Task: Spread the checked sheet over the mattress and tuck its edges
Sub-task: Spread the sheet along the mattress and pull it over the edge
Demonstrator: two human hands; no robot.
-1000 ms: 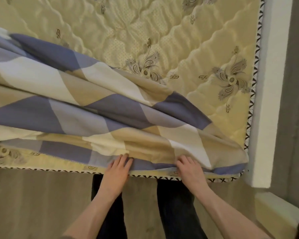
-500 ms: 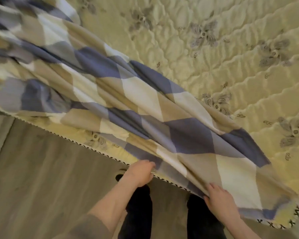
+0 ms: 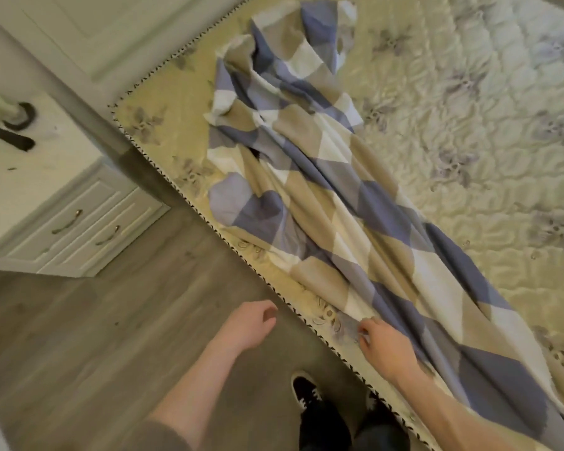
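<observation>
Head view: checked sheet (image 3: 339,206) stretches forward from right hand (image 3: 385,349) grip.

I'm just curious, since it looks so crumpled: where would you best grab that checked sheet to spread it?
Probably by its loose near edge, from the floor side, where the right hand grips it. The checked sheet lies bunched in one long ridge along the mattress border, so that edge is free and reachable; the empty left hand could take it further along.
</observation>
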